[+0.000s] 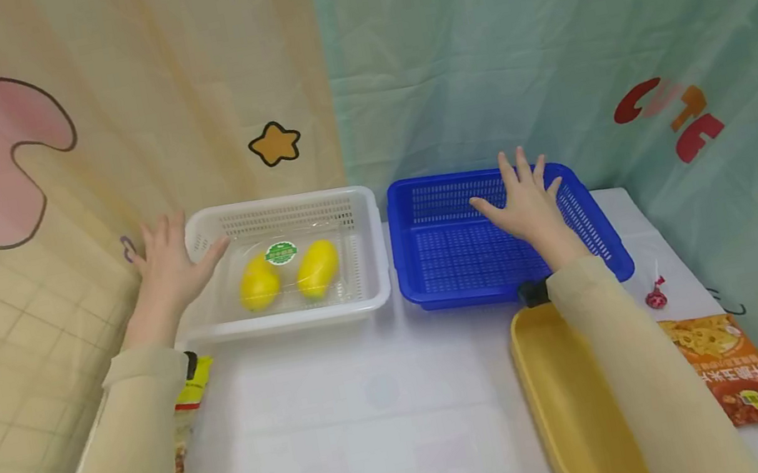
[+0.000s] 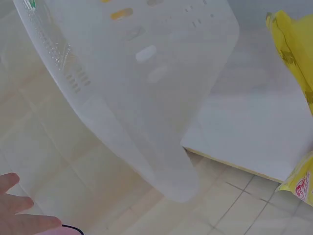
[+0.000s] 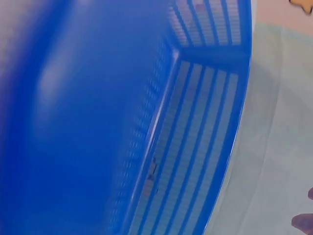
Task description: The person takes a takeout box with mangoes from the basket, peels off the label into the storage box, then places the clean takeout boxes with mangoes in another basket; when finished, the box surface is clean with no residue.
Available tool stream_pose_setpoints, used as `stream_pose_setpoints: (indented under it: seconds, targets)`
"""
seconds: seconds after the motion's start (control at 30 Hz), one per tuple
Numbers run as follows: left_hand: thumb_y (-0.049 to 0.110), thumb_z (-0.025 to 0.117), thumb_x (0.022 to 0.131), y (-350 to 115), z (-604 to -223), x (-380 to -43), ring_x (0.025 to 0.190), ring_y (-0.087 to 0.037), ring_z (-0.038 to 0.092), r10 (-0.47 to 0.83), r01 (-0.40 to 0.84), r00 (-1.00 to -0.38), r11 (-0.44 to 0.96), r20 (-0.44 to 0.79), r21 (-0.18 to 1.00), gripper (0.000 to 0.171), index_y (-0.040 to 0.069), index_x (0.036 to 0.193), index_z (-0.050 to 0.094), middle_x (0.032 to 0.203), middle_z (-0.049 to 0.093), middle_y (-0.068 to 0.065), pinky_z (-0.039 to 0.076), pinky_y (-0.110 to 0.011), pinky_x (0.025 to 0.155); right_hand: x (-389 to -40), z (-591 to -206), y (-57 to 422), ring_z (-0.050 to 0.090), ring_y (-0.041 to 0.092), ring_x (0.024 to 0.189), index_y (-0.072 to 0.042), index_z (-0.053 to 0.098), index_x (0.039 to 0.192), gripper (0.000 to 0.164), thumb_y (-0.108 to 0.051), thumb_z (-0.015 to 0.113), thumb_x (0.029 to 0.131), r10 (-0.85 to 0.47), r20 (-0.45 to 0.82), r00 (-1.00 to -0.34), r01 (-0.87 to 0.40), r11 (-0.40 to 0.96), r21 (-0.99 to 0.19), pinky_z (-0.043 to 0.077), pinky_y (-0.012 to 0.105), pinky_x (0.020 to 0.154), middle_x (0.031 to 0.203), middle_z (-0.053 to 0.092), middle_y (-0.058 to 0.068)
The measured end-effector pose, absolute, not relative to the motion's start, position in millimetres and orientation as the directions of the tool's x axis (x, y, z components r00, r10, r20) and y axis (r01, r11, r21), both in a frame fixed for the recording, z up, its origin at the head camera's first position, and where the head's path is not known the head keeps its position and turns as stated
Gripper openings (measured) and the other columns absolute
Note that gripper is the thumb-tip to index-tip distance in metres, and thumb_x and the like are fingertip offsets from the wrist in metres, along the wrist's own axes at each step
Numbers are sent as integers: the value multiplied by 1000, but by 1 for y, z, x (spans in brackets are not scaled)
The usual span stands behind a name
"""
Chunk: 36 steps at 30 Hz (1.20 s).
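Observation:
My left hand (image 1: 171, 275) is held with fingers spread at the left end of a white basket (image 1: 302, 318); it grips nothing. In that basket lies a clear plastic box (image 1: 346, 263) with a green label and two yellow fruits (image 1: 318, 269), perhaps mangoes. My right hand (image 1: 528, 203), also with spread fingers, is over the right part of a blue basket (image 1: 444, 259) and holds nothing. Fingertips of the left hand (image 2: 22, 210) show at the corner of the left wrist view, apart from the white basket (image 2: 137, 98). The blue basket (image 3: 98, 122) fills much of the right wrist view.
A yellow tray (image 1: 560, 399) lies partly under my right forearm. Right of it are an orange snack bag (image 1: 742, 375) and a red-wrapped lollipop (image 1: 656, 297). A yellow bag (image 1: 185, 414) is partly hidden by my left forearm. Printed curtains (image 1: 442, 73) hang behind the white table (image 1: 369, 441).

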<state>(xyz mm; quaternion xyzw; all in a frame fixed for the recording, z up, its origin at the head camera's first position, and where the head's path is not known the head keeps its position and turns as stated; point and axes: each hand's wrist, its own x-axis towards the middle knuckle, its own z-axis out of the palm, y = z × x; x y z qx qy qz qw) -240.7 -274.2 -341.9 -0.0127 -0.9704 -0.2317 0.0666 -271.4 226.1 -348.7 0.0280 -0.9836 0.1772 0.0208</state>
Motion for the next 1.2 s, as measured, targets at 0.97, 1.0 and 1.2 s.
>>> stream_pose_setpoints:
  seconds: [0.97, 1.0, 1.2]
  targets:
    - [39, 40, 104, -313, -383, -206, 129, -59, 35, -99, -73, -995, 796, 11, 600, 64, -4, 151, 27, 147, 30, -41, 33, -71, 104, -246, -368, 71, 42, 32, 140, -11, 37, 151, 66, -41, 60, 96, -278, 29, -960, -200, 614, -763, 42, 50, 112, 155, 40, 12]
    - [37, 39, 104, -314, -385, -206, 129, -59, 36, -106, -82, -994, 794, 5, 602, 63, -4, 151, 28, 147, 30, -41, 33, -70, 104, -245, -370, 65, 45, 32, 138, -12, 39, 150, 64, -39, 60, 96, -270, 20, -963, -181, 586, -790, 45, 48, 109, 153, 43, 12]
    - [16, 38, 101, -318, -398, -203, 124, -59, 43, -184, -144, -983, 784, 4, 604, 52, -7, 148, 32, 142, 37, -42, 40, -66, 101, -242, -378, 32, 50, 32, 134, -13, 35, 151, 64, -35, 60, 97, -235, -131, -963, -10, 519, -855, 46, 49, 108, 150, 45, 15]
